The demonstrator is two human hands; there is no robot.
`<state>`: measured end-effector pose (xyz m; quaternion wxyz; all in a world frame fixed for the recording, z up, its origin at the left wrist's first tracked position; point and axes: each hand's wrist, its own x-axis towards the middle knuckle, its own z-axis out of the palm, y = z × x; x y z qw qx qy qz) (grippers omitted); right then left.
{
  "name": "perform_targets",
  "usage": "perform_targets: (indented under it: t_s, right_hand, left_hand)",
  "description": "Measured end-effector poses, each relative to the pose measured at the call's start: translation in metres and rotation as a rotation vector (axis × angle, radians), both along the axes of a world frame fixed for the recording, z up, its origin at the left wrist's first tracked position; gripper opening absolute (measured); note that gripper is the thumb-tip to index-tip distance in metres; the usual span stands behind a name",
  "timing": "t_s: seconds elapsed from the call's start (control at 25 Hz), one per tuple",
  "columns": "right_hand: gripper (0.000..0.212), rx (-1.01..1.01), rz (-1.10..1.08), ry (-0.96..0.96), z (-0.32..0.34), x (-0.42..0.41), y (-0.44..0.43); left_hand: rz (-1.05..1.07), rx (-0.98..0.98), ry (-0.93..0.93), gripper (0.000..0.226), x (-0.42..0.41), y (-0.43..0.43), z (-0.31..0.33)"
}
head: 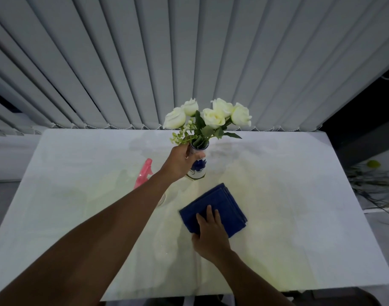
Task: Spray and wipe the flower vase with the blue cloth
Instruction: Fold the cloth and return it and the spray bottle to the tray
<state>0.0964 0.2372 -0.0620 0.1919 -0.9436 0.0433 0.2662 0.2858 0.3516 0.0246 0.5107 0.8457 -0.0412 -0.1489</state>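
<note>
A white vase with a blue flower pattern stands upright on the white table, holding several white roses. My left hand is wrapped around the vase's upper body. A folded blue cloth lies flat on the table, nearer to me and right of the vase. My right hand rests on the cloth's near edge, fingers spread over it and thumb at its edge. A pink spray bottle stands left of the vase, its lower part hidden behind my left forearm.
Grey vertical blinds hang close behind the table's far edge. Off the table's right side, on the floor, lie green stems and cables. The table's near edge runs just below my right wrist.
</note>
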Motion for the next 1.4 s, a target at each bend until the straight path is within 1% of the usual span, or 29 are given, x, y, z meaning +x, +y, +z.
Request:
perform_targets:
  t_s: [0.08, 0.12, 0.2, 0.24, 0.28, 0.32, 0.36, 0.4, 0.44, 0.52, 0.56, 0.6, 0.64, 0.68, 0.72, 0.76, 0.84, 0.92, 1.0, 1.08, 1.16, 1.24, 1.36, 1.4]
  right_hand:
    - [0.064, -0.026, 0.03, 0.003, 0.001, 0.0, 0.0]
    - [0.065, -0.037, 0.047, -0.004, 0.001, -0.001, -0.001]
    - [0.065, -0.062, 0.077, -0.032, 0.002, -0.002, -0.004]
    - [0.064, -0.075, 0.091, -0.044, 0.003, -0.003, -0.006]
    - [0.062, -0.089, 0.105, -0.052, 0.004, -0.003, -0.007]
    - [0.06, -0.103, 0.121, -0.057, 0.004, -0.003, -0.009]
    - [0.059, -0.115, 0.135, -0.059, 0.004, -0.002, -0.01]
    - [0.057, -0.125, 0.145, -0.057, 0.004, -0.002, -0.01]
    - [0.056, -0.135, 0.152, -0.054, 0.003, -0.001, -0.011]
    - [0.052, -0.162, 0.164, -0.044, 0.002, 0.002, -0.009]
    - [0.05, -0.175, 0.168, -0.039, 0.002, 0.004, -0.008]
    - [0.048, -0.187, 0.169, -0.034, 0.003, 0.005, -0.006]
    - [0.046, -0.194, 0.167, -0.027, 0.004, 0.006, -0.005]
    - [0.044, -0.197, 0.16, -0.021, 0.004, 0.008, -0.005]
    - [0.043, -0.196, 0.153, -0.018, 0.004, 0.008, -0.004]
    - [0.041, -0.194, 0.141, -0.018, 0.005, 0.009, -0.004]
    - [0.039, -0.183, 0.113, -0.014, 0.007, 0.01, -0.003]
    - [0.038, -0.177, 0.096, -0.002, 0.009, 0.012, -0.001]
    - [0.037, -0.155, 0.056, -0.019, 0.01, 0.012, -0.001]
    - [0.038, -0.099, -0.032, -0.054, 0.01, 0.011, -0.004]
    - [0.032, -0.031, -0.157, -0.102, 0.014, 0.008, -0.009]
    - [0.025, 0.055, -0.318, -0.165, 0.023, 0.003, -0.017]
    - [0.023, 0.189, -0.553, -0.328, 0.04, -0.013, -0.045]
    - [0.024, 0.234, -0.615, -0.396, 0.048, -0.021, -0.058]
  left_hand:
    - [-0.016, -0.008, 0.022, 0.024, 0.0, 0.002, -0.001]
    - [-0.024, -0.012, 0.025, 0.033, 0.0, 0.002, -0.001]
    - [-0.084, 0.065, 0.043, 0.051, 0.003, 0.005, 0.006]
    - [-0.148, 0.157, 0.079, 0.059, 0.005, 0.008, 0.013]
    - [-0.252, 0.307, 0.133, 0.067, 0.009, 0.013, 0.022]
    - [-0.379, 0.505, 0.2, 0.072, 0.013, 0.018, 0.034]
    - [-0.494, 0.677, 0.259, 0.074, 0.017, 0.025, 0.05]
    - [-0.56, 0.756, 0.283, 0.07, 0.021, 0.032, 0.065]
    - [-0.559, 0.736, 0.257, 0.062, 0.025, 0.04, 0.079]
    - [-0.411, 0.513, 0.158, 0.039, 0.035, 0.062, 0.095]
    - [-0.339, 0.421, 0.105, 0.031, 0.04, 0.077, 0.094]
    - [-0.305, 0.387, 0.063, 0.026, 0.042, 0.096, 0.089]
    - [-0.31, 0.411, 0.023, 0.027, 0.043, 0.115, 0.078]
    - [-0.351, 0.461, 0.012, 0.037, 0.042, 0.135, 0.062]
    - [-0.419, 0.509, 0.046, 0.05, 0.037, 0.153, 0.043]
    - [-0.49, 0.527, 0.119, 0.058, 0.028, 0.166, 0.028]
    - [-0.568, 0.475, 0.267, 0.063, 0.003, 0.178, 0.007]
    - [-0.48, 0.346, 0.278, 0.066, -0.018, 0.172, -0.003]
    - [-0.352, 0.247, 0.201, 0.056, -0.028, 0.16, -0.007]
    - [-0.313, 0.194, 0.137, 0.039, -0.033, 0.146, -0.005]
    - [-0.352, 0.208, 0.072, 0.025, -0.038, 0.132, -0.004]
    - [-0.457, 0.231, 0.025, 0.025, -0.041, 0.114, -0.002]
    - [-0.574, 0.195, 0.038, 0.032, -0.05, 0.07, 0.007]
    - [-0.602, 0.166, 0.051, 0.037, -0.055, 0.054, 0.011]
